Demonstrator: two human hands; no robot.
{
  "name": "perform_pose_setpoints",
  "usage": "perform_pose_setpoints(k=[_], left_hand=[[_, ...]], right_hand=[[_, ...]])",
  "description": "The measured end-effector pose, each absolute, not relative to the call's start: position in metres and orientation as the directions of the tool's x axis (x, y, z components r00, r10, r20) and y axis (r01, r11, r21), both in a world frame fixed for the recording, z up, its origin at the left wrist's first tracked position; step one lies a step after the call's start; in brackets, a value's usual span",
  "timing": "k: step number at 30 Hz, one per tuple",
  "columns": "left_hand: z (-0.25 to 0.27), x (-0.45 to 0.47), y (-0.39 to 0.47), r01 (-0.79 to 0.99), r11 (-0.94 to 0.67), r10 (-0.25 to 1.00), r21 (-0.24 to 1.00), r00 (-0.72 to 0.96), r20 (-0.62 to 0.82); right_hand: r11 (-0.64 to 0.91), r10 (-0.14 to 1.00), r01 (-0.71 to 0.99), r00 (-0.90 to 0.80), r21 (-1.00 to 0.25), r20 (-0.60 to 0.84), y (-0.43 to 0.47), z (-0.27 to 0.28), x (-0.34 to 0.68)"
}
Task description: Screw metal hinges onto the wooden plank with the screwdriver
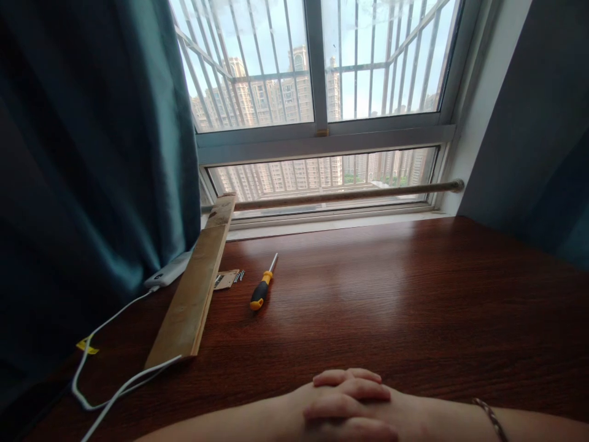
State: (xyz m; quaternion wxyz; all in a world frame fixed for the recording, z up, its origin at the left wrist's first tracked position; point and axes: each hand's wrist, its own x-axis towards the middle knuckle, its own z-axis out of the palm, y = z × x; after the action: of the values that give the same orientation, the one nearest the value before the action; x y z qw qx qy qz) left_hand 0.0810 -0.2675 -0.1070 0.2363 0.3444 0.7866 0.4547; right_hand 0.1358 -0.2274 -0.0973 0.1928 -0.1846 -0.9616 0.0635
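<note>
The grip: left hand (317, 396) and right hand (405, 410) are clasped, each closed on the other, fingers interlaced, to the right of the wooden board (196, 288). The black-and-yellow screwdriver (262, 291) lies on the worktop (391, 307), right of the board and apart from it. A small brown card (225, 280) and several screws (239, 276) lie between board and screwdriver. Left of the board, a white device (170, 270) has a white cable (120, 312) plugged in.
</note>
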Motion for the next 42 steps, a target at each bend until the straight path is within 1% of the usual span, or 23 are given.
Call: perform_pose_setpoints(k=[1,3,7,11,13,15,17,22,25,29,31,33,35,36,38,39,40,42], left_hand=[[-0.101,0.087,-0.266,0.257,0.390,0.676,0.884,-0.732,-0.085],[-0.094,0.095,-0.263,0.150,0.416,0.553,0.897,-0.824,-0.119],[-0.091,0.101,-0.256,0.080,0.414,0.456,0.907,-0.881,-0.130],[-0.088,0.111,-0.244,-0.004,0.459,0.234,0.889,-0.964,-0.125],[-0.085,0.117,-0.240,-0.070,0.406,0.164,0.911,-0.975,-0.147],[-0.082,0.121,-0.237,-0.132,0.309,0.161,0.942,-0.969,-0.189],[-0.081,0.123,-0.238,-0.172,0.246,0.197,0.954,-0.955,-0.223],[-0.083,0.120,-0.241,-0.165,0.253,0.262,0.953,-0.937,-0.232],[-0.085,0.117,-0.243,-0.172,0.261,0.284,0.950,-0.927,-0.245],[-0.088,0.114,-0.245,-0.201,0.231,0.337,0.952,-0.901,-0.272],[-0.089,0.114,-0.245,-0.206,0.234,0.338,0.950,-0.899,-0.279],[-0.088,0.117,-0.243,-0.204,0.253,0.313,0.946,-0.908,-0.279],[-0.085,0.121,-0.239,-0.214,0.267,0.243,0.939,-0.928,-0.281],[-0.083,0.123,-0.237,-0.225,0.269,0.192,0.936,-0.940,-0.282],[-0.081,0.124,-0.234,-0.238,0.276,0.098,0.931,-0.957,-0.274],[-0.080,0.123,-0.234,-0.230,0.289,0.072,0.929,-0.963,-0.260],[-0.081,0.122,-0.234,-0.210,0.310,0.075,0.927,-0.967,-0.244],[-0.084,0.115,-0.237,-0.156,0.357,0.143,0.921,-0.965,-0.219]], right_hand=[[0.919,0.393,0.344,-0.850,-0.193,0.351,-0.228,-0.098,0.135],[0.905,0.424,0.374,-0.830,-0.202,0.363,-0.228,-0.099,0.134],[0.902,0.430,0.370,-0.817,-0.222,0.385,-0.226,-0.105,0.133],[0.891,0.447,0.365,-0.813,-0.271,0.373,-0.224,-0.114,0.131],[0.880,0.459,0.367,-0.819,-0.302,0.344,-0.222,-0.120,0.129],[0.872,0.462,0.358,-0.827,-0.333,0.321,-0.220,-0.123,0.129],[0.862,0.459,0.337,-0.835,-0.379,0.303,-0.218,-0.123,0.131],[0.819,0.384,0.195,-0.886,-0.539,0.262,-0.216,-0.115,0.146],[0.779,0.415,0.186,-0.869,-0.599,0.270,-0.216,-0.115,0.150],[0.798,0.415,0.193,-0.863,-0.572,0.288,-0.217,-0.119,0.148],[0.804,0.407,0.181,-0.862,-0.566,0.302,-0.218,-0.118,0.147],[0.778,0.447,0.205,-0.845,-0.593,0.294,-0.218,-0.116,0.147],[0.763,0.464,0.227,-0.845,-0.605,0.267,-0.218,-0.114,0.148],[0.769,0.449,0.229,-0.857,-0.596,0.250,-0.218,-0.114,0.148],[0.801,0.385,0.209,-0.897,-0.562,0.216,-0.217,-0.116,0.148],[0.813,0.364,0.199,-0.907,-0.548,0.210,-0.217,-0.118,0.148],[0.816,0.365,0.199,-0.905,-0.542,0.218,-0.217,-0.120,0.148],[0.815,0.398,0.211,-0.881,-0.540,0.256,-0.218,-0.124,0.147]])
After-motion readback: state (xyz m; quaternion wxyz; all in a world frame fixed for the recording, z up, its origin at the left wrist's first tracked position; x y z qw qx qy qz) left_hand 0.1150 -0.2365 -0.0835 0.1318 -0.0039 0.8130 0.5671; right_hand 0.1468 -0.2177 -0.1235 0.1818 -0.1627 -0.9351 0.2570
